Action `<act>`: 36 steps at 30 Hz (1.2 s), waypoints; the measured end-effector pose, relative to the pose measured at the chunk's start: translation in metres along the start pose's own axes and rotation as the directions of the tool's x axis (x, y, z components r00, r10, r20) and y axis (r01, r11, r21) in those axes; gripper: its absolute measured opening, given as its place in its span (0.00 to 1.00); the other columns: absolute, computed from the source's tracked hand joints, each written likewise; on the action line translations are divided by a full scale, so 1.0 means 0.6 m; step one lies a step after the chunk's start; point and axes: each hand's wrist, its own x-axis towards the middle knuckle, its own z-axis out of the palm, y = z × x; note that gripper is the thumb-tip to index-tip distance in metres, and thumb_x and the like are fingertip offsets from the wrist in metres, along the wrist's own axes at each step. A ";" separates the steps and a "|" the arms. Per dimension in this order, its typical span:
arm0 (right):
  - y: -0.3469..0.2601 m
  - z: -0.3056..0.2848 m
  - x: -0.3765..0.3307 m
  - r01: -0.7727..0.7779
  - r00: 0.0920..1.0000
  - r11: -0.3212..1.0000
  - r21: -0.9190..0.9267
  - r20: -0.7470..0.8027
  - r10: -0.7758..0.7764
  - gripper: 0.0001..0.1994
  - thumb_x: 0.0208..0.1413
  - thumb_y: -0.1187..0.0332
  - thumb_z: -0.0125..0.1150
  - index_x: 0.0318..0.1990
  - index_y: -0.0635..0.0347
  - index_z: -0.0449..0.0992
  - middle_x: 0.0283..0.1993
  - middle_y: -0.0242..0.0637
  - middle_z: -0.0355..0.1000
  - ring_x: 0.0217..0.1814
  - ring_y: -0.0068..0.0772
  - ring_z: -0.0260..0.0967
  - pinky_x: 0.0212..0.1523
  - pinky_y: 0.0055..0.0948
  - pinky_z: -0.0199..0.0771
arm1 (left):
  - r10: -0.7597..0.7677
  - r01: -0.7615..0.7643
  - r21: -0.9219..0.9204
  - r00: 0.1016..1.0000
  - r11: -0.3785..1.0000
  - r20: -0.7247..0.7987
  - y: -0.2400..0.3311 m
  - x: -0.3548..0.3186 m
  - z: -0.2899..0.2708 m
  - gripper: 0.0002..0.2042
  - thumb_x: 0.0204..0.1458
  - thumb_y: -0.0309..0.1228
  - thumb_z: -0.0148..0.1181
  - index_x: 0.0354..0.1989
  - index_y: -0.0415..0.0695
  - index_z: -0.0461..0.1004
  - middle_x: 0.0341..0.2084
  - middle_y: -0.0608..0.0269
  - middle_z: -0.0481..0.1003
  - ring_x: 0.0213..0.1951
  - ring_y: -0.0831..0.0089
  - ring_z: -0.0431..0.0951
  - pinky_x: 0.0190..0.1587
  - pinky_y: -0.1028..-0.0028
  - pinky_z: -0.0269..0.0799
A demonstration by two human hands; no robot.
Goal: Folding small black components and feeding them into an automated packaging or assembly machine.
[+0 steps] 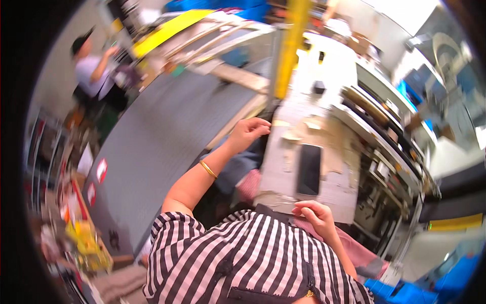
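My left hand (pixel 249 133) is raised over the gap between a grey table and the bench, its fingers loosely bent with a space between the tips; I see nothing in it. A gold bangle (pixel 208 169) circles that forearm. Close to my body, at the bench's front edge, my right hand (pixel 316 217) hangs with fingers slightly curled and apart, holding nothing that shows. Just beyond it lies a dark-screened phone (pixel 309 169), flat on the worn, cardboard-covered bench (pixel 278 177). Neither hand touches the phone.
The wide grey tabletop (pixel 167 137) fills the left side. A yellow post (pixel 291 50) rises between table and bench. Rollers and rails of a machine (pixel 379 121) run along the right. Another person (pixel 96 71) is at the far left. Blue bins (pixel 430 289) stand at lower right.
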 end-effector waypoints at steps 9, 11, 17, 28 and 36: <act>-0.037 0.332 0.204 -0.016 0.853 0.996 -0.090 0.518 0.060 0.13 0.64 0.69 0.52 0.50 0.68 0.74 0.43 0.37 0.76 0.46 0.25 0.72 0.50 0.25 0.71 | -0.190 0.528 -0.111 0.096 0.842 -0.977 -0.375 -0.778 -0.638 0.07 0.52 0.30 0.60 0.33 0.39 0.79 0.25 0.64 0.79 0.29 0.74 0.78 0.33 0.73 0.74; -0.039 0.407 0.248 0.036 0.788 0.978 -0.208 0.607 0.100 0.12 0.62 0.70 0.54 0.50 0.67 0.74 0.42 0.38 0.77 0.45 0.26 0.74 0.49 0.25 0.72 | 0.025 0.811 -0.045 -0.073 0.583 -0.997 -0.368 -0.922 -0.656 0.08 0.48 0.31 0.62 0.35 0.43 0.80 0.30 0.55 0.80 0.34 0.65 0.81 0.40 0.67 0.75; -0.043 0.591 0.329 0.251 0.608 0.883 -0.397 0.774 0.176 0.13 0.59 0.68 0.57 0.50 0.63 0.75 0.43 0.42 0.78 0.46 0.36 0.76 0.47 0.30 0.75 | -0.009 0.931 -0.340 -0.341 0.130 -0.940 -0.251 -1.093 -0.689 0.21 0.48 0.26 0.63 0.52 0.45 0.70 0.50 0.44 0.70 0.52 0.48 0.71 0.53 0.60 0.70; -0.015 0.659 0.330 0.378 0.505 0.795 -0.474 0.826 0.252 0.14 0.57 0.69 0.59 0.50 0.61 0.75 0.42 0.40 0.77 0.45 0.37 0.75 0.46 0.32 0.75 | -0.073 0.952 -0.253 -0.269 -0.174 -0.960 -0.255 -1.211 -0.753 0.16 0.53 0.25 0.54 0.51 0.50 0.74 0.55 0.51 0.68 0.55 0.53 0.70 0.51 0.59 0.73; -0.021 0.523 0.278 0.560 0.574 0.743 -0.366 0.819 -0.029 0.13 0.55 0.68 0.61 0.47 0.62 0.76 0.40 0.43 0.77 0.42 0.42 0.75 0.44 0.35 0.75 | -0.379 0.576 -0.037 0.486 0.817 -0.788 -0.233 -0.745 -0.661 0.10 0.55 0.33 0.60 0.30 0.39 0.80 0.19 0.68 0.75 0.22 0.82 0.73 0.26 0.78 0.69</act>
